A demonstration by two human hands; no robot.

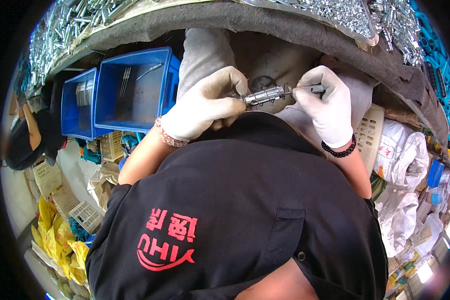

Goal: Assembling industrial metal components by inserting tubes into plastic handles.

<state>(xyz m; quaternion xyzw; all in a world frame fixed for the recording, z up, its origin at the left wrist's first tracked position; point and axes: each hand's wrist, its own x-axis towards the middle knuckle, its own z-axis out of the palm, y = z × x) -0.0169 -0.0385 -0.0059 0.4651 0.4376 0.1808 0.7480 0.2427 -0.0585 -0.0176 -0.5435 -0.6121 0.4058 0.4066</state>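
Observation:
My left hand [205, 107], in a white glove, is closed on one end of a slotted metal cylinder [266, 96] held sideways above my lap. A thin wire spring [287, 91] stands at the cylinder's right end. In its own white glove, my right hand [329, 106] pinches at the spring's right side. A short metal piece [316, 89] shows between the right thumb and fingers. Whether the spring, the short piece and the cylinder are joined is hidden by the fingertips.
Left of my legs, a large blue bin [130, 123] holds a few thin metal rods, beside a smaller blue bin [77, 131] with more rods. A workbench edge with grey cloth [225, 15] curves ahead, loaded with metal parts [330, 12]. Another person [27, 137] is at far left.

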